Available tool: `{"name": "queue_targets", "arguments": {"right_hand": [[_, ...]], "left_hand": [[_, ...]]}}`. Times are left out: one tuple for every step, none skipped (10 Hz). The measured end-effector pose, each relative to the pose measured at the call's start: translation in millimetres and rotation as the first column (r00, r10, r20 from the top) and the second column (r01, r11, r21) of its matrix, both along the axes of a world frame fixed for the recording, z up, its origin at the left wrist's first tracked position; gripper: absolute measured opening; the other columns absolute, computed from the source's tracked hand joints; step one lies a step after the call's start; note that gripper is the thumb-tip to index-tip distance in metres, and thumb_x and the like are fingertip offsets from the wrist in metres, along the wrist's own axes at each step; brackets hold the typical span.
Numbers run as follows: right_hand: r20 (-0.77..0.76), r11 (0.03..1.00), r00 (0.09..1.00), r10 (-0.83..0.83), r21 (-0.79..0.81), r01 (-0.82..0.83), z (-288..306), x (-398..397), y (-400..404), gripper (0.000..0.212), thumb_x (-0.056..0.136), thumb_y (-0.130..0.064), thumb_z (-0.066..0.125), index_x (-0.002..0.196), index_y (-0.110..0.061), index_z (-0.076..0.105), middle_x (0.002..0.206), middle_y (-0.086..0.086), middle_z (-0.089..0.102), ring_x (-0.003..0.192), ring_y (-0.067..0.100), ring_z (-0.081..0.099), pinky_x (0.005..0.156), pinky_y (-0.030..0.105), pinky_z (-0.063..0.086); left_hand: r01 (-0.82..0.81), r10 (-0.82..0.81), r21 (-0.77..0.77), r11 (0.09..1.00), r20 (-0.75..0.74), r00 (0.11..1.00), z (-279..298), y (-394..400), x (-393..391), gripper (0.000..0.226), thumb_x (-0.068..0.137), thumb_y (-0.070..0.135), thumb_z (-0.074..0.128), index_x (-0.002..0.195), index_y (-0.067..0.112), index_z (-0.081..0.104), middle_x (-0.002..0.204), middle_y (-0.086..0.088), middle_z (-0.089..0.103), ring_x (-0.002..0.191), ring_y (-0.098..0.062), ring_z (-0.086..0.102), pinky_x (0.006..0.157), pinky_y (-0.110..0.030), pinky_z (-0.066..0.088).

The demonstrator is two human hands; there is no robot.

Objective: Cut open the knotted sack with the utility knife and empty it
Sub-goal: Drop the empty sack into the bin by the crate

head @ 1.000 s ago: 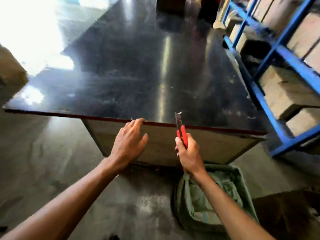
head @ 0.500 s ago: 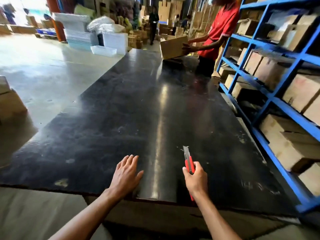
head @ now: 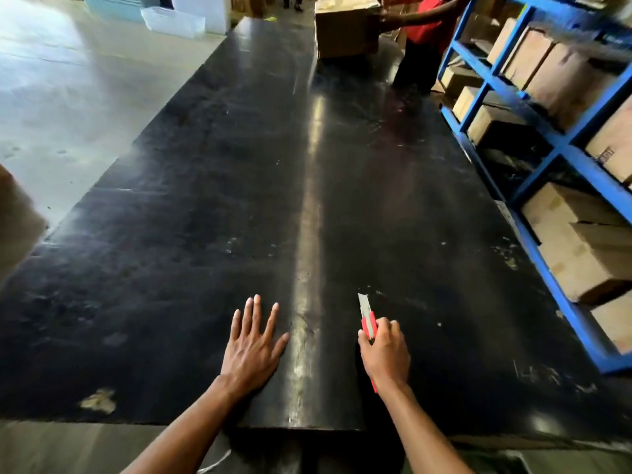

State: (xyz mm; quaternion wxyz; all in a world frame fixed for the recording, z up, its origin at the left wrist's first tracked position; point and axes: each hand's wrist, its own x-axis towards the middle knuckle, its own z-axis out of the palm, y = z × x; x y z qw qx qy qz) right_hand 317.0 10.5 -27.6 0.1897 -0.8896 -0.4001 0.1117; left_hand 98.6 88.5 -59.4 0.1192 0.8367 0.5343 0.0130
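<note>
Nearest to us, our left hand lies flat on the black desk close to its near edge, fingers straight and spread, holding nothing. Just to its right a glossy seam or fold runs lengthwise down the middle of the desk top. On the other side of that strip, our right hand has its grip clamped round the red utility knife; the fingers curl over the handle, the red body shows above and below the fist, and the bare metal blade sticks out past the knuckles, pointing away from us, low over the desk surface. Whether the blade tip touches the desk we cannot tell.

The knotted sack does not show anywhere in this view; the stretch of desk ahead of both hands carries only scuffs and pale flecks, with a worn tan patch near the left front corner.

Along the right side stands a blue metal shelf rack, loaded with cardboard boxes on each level. At the far end of the desk sits a brown cardboard carton, and a person in a red shirt holds it by its right side. Far left, pale plastic trays rest on the shiny concrete floor.
</note>
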Motion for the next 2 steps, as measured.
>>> {"name": "queue_targets", "arguments": {"right_hand": [[0.073, 0.999, 0.997, 0.025, -0.032, -0.023, -2.4, 0.8, 1.0, 0.031, 0.086, -0.037, 0.058, 0.098, -0.008, 0.054, 0.102, 0.012, 0.057, 0.096, 0.030, 0.057, 0.068, 0.038, 0.049], [0.055, 0.998, 0.998, 0.032, -0.054, -0.029, 0.4, 1.1, -1.6, 0.036, 0.086, -0.041, 0.057, 0.102, -0.009, 0.053, 0.103, 0.011, 0.057, 0.098, 0.029, 0.056, 0.069, 0.037, 0.049]], "left_hand": [[0.007, -0.006, -0.022, 1.000, 0.015, 1.000, -5.1, 1.0, 2.8, 0.091, 0.076, 0.069, -0.021, 0.150, 0.023, 0.004, 0.158, -0.016, -0.009, 0.144, -0.030, -0.017, 0.117, -0.043, -0.009], [-0.015, 0.014, -0.071, 0.997, -0.022, 1.000, -3.5, 5.5, 1.8, 0.078, 0.084, 0.068, -0.005, 0.150, 0.026, -0.003, 0.158, -0.014, -0.015, 0.143, -0.026, -0.022, 0.118, -0.042, -0.010]]}}
